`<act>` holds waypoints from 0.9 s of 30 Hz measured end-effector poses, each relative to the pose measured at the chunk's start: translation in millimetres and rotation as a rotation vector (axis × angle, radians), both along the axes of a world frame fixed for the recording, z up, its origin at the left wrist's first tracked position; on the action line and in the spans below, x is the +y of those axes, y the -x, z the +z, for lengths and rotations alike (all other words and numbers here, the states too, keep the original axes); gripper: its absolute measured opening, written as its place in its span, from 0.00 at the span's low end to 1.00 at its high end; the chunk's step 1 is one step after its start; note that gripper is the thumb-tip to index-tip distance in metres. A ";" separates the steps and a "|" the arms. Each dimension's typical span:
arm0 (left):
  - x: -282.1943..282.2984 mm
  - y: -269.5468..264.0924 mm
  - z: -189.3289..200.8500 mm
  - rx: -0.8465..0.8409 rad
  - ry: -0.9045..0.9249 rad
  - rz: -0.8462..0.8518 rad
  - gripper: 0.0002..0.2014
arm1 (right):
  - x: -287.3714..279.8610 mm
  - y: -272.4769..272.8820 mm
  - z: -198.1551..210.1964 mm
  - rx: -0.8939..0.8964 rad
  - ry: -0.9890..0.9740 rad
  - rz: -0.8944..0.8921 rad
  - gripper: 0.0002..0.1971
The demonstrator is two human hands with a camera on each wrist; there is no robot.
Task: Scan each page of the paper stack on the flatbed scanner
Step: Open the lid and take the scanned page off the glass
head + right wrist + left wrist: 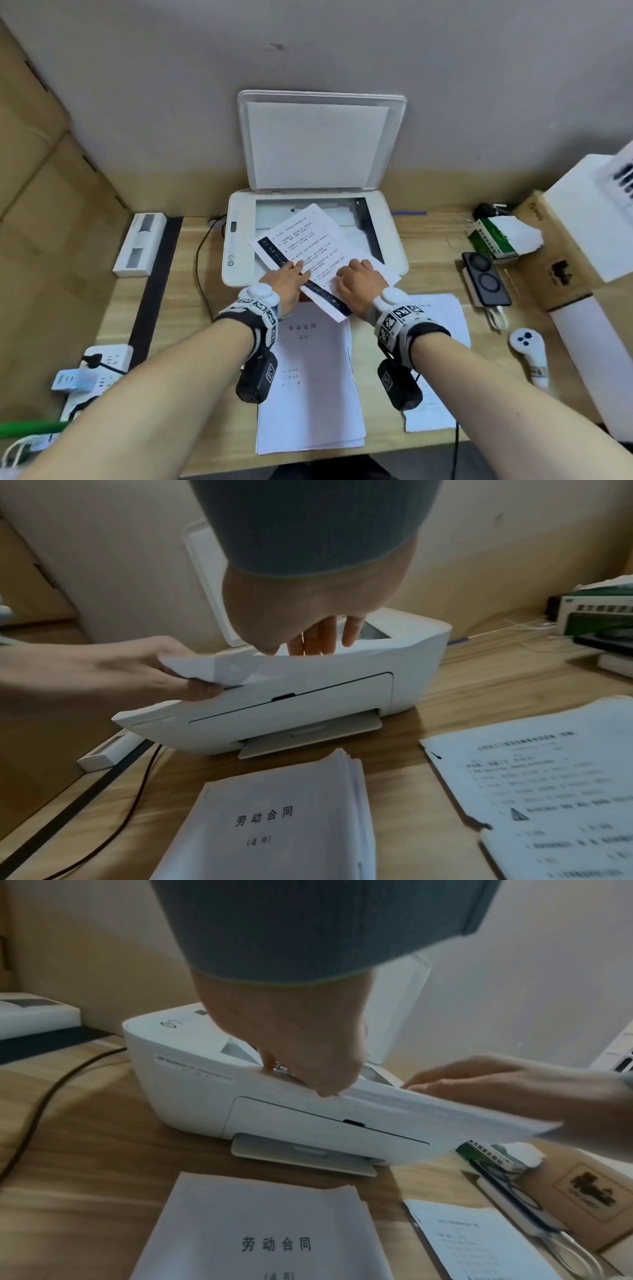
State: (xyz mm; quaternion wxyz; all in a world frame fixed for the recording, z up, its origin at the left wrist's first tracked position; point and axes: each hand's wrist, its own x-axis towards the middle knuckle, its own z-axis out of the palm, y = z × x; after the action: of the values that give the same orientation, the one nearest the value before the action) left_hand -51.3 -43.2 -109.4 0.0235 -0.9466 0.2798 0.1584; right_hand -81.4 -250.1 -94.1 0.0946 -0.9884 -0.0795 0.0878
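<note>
The printed sheet (318, 246) sits crooked over the scanner (236, 246), face up, its far corner on the glass and its near corner hanging past the front edge. The lid (322, 140) is propped wide open against the wall. The left hand (286, 282) pinches the sheet's left edge, thumb underneath and fingers on top, right by the black strip printed along that side. The right hand (359, 279) lies flat on the sheet's right part with fingers spread and straight, pressing down on the paper.

On the bench (428, 246) just in front of the scanner there's the paper stack (315, 394) with a title page on top, and a second pile of pages (442, 318) off to its right. Further right: a phone (486, 277), a green and white box (496, 240) and a white remote (529, 353). A power strip (99, 370) sits at the near left.
</note>
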 end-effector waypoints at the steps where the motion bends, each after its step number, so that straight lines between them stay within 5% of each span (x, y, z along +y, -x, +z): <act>1: -1.5 1.6 1.5 0.022 0.005 -0.014 0.29 | -5.0 5.2 -1.6 0.009 0.006 -0.018 0.18; 14: -43.1 57.7 17.2 -0.036 0.401 -0.209 0.24 | -83.8 46.9 3.0 0.227 0.059 -0.391 0.21; 23: -124.3 75.5 -10.7 0.039 0.333 -0.305 0.25 | -176.6 94.6 -18.7 0.321 0.007 -0.464 0.09; 27: -168.0 94.2 -36.8 0.075 0.135 -0.349 0.25 | -222.1 125.0 -44.9 0.364 0.001 -0.514 0.07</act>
State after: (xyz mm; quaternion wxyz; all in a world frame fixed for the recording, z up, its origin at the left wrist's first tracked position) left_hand -145.5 -211.2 -146.3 -0.0236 -0.8765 0.4504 0.1681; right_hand -206.5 -472.2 -139.0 0.1260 -0.9443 0.1912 0.2365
